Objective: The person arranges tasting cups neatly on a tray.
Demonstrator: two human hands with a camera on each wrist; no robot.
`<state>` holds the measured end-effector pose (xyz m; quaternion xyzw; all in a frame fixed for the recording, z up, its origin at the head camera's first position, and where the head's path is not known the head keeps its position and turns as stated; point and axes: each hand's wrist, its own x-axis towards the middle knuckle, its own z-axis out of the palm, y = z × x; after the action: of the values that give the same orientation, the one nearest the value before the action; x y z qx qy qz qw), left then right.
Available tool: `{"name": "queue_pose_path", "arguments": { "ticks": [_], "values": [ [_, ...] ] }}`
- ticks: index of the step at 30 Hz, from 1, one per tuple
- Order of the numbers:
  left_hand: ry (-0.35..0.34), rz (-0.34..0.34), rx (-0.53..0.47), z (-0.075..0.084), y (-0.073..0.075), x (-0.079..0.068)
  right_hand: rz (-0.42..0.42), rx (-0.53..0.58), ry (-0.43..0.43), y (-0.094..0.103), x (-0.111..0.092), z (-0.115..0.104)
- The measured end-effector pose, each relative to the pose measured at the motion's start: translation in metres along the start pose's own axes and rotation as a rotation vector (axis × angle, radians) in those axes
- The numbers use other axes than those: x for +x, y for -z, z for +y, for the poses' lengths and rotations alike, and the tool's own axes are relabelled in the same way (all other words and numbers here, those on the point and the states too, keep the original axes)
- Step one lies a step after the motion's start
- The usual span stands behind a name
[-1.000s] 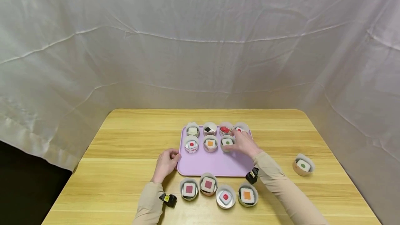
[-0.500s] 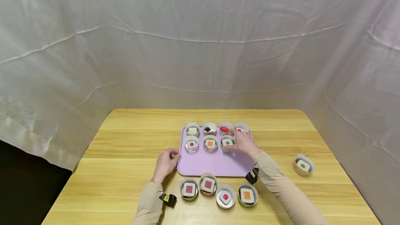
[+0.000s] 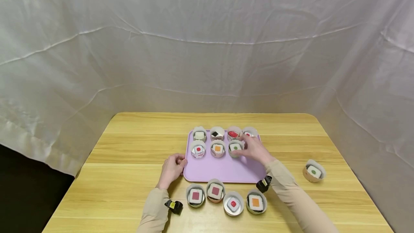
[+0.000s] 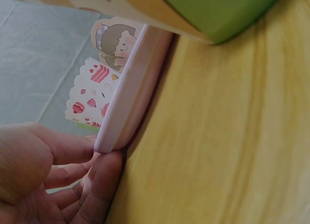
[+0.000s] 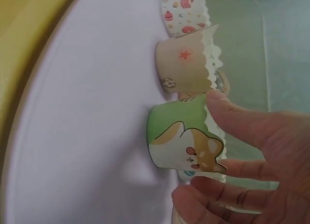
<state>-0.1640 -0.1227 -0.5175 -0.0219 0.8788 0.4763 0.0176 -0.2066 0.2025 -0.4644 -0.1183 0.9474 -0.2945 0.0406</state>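
On the purple tray (image 3: 210,172) stand several paper baking cups in two rows, each with a small toy sushi piece inside. My right hand (image 3: 255,149) is at the green paper cup (image 5: 181,134) with a dog print, which holds a white piece with a green dot. In the right wrist view its thumb (image 5: 218,97) lies at the cup's rim, while the other fingers are spread beside it, loosely bent. My left hand (image 3: 172,170) pinches the tray's left edge, thumb above and a finger below, as the left wrist view shows.
Along the tray's front edge stand several more filled cups, among them one with an orange-topped piece (image 3: 256,202) and one with a red-topped piece (image 3: 233,203). Another cup (image 3: 313,171) sits alone at the right of the wooden table (image 3: 123,190). Grey cloth (image 3: 207,64) hangs behind.
My right hand and forearm have shifted slightly to the right; the green cup stays in place. The left hand keeps its hold on the tray edge.
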Motion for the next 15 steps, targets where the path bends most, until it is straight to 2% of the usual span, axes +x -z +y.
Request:
{"name": "queue_pose_path", "arguments": {
  "ticks": [3,7,15],
  "values": [
    [-0.002,0.002,0.001,0.000,0.000,0.000,0.021,0.025,0.013,0.002,-0.003,0.002],
    [-0.005,0.002,-0.003,0.000,0.000,0.000,0.053,0.058,0.073,0.005,-0.008,0.006],
    [-0.003,0.000,-0.007,0.000,-0.001,0.000,0.080,0.267,0.122,0.015,-0.027,0.016]
  ]
}}
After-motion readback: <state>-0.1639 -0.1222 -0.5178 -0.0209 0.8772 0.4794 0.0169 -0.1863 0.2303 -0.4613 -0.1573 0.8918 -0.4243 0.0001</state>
